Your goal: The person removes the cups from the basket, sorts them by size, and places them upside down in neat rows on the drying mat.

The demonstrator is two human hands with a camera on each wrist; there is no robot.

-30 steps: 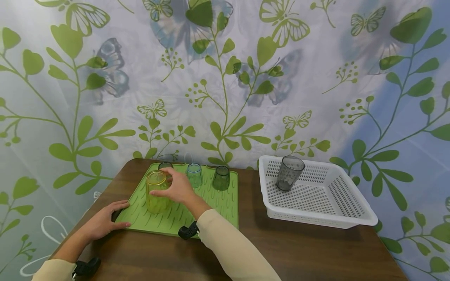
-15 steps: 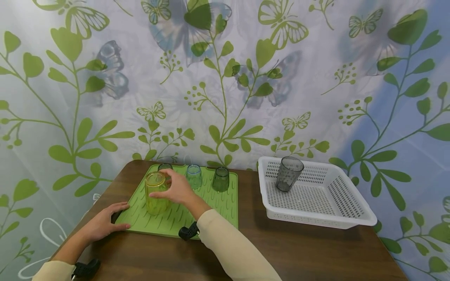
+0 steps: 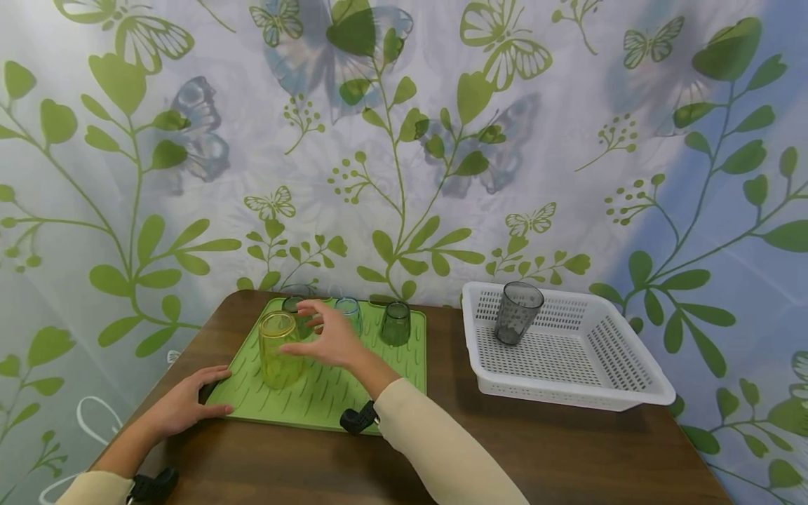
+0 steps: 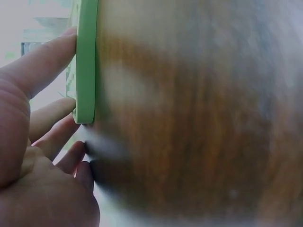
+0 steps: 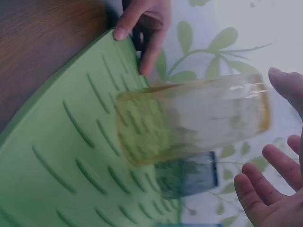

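A yellow see-through drinking glass (image 3: 280, 358) stands narrower end up on the ridged green mat (image 3: 360, 393), near its left side. Just right of it, my right hand (image 3: 334, 340) hovers with thumb and fingers spread. The right wrist view shows a gap between that hand (image 5: 277, 189) and the glass (image 5: 194, 123). My left hand (image 3: 179, 407) touches the mat's front left corner with thumb and fingertips, its fingers fairly straight. Along the mat's back edge stand a dark glass (image 3: 294, 304), partly hidden, a blue-rimmed glass (image 3: 349, 308) and another dark glass (image 3: 395, 326).
To the right on the brown wooden table (image 3: 442, 449) sits a white perforated basket (image 3: 568, 400). A tall grey glass (image 3: 519, 313) leans inside it, at its left. Behind the table hangs a curtain (image 3: 391, 140) printed with leaves and butterflies.
My right hand has let go of the yellow glass and drawn slightly to the right, its fingers spreading. The glass stays where it was. My left hand keeps its place at the mat's corner.
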